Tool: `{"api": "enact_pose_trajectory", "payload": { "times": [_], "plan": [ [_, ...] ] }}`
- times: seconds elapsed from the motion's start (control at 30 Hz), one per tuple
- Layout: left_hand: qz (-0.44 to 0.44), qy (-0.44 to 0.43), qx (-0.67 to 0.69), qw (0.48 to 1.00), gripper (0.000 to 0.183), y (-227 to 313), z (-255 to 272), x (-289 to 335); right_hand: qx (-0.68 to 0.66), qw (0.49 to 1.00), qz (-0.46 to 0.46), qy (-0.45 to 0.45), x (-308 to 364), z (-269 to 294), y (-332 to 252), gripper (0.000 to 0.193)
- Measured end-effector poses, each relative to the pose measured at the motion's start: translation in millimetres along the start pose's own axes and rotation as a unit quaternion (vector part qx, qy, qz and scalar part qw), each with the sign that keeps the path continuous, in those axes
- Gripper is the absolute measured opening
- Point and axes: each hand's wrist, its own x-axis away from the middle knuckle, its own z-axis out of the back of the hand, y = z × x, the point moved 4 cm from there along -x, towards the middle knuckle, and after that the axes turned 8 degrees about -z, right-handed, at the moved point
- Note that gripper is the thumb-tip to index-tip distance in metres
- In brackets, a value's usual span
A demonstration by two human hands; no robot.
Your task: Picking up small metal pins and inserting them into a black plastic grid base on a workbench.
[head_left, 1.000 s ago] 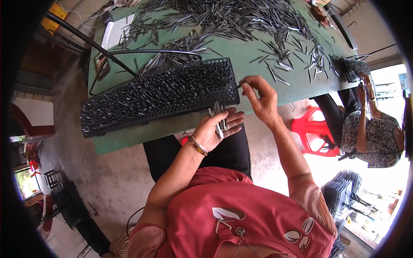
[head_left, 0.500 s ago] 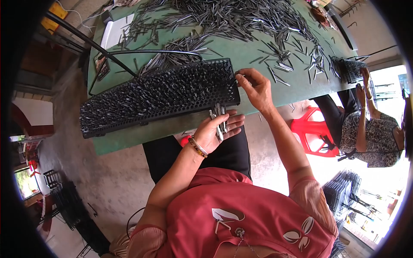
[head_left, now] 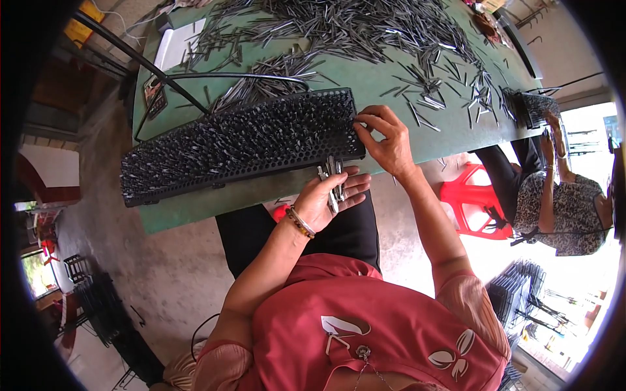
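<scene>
A long black perforated rack lies at a slant along the near edge of the green table. Dark thin metal pieces stand packed in most of its holes, while holes at its right end show bare. Palm up below the rack's near rim, my left hand holds a small bunch of metal pieces under its thumb, other fingers stretched out. My right hand is at the rack's right end, thumb and forefinger pinched together; whatever is between the fingertips is too small to make out.
A big heap of loose metal pieces spreads over the far table, with strays at right. A black bar slants over the left side, near a phone and white paper. Right, another person works at a similar rack beside a red stool.
My right hand has shifted slightly left and down, its fingertips coming over the rack's right edge. The left hand with its bunch stays in place.
</scene>
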Motion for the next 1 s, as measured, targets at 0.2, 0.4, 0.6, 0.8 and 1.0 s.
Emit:
{"api": "enact_pose_trajectory", "payload": {
  "times": [0.2, 0.4, 0.6, 0.8, 1.0],
  "plan": [
    [0.0, -0.01, -0.003, 1.0, 0.03, -2, 2, 1, 0.04, 0.998, 0.042, 0.004, 5, -4, 4, 0.02],
    [-0.004, -0.022, -0.031, 0.999, 0.031, 6, -4, 6, -0.019, 0.999, -0.042, 0.01, 7, 8, -14, 0.016],
    [-0.047, -0.049, -0.112, 0.991, 0.028, 17, -19, 10, -0.162, 0.94, -0.21, -0.213, 29, -4, -11, 0.021],
    [-0.068, -0.041, -0.126, 0.989, 0.031, 13, -16, 11, -0.248, 0.876, -0.338, -0.236, 37, -12, -10, 0.02],
    [-0.067, -0.013, -0.122, 0.99, 0.032, 13, -7, 11, -0.223, 0.917, -0.3, -0.136, 28, -11, -5, 0.019]
  ]
}}
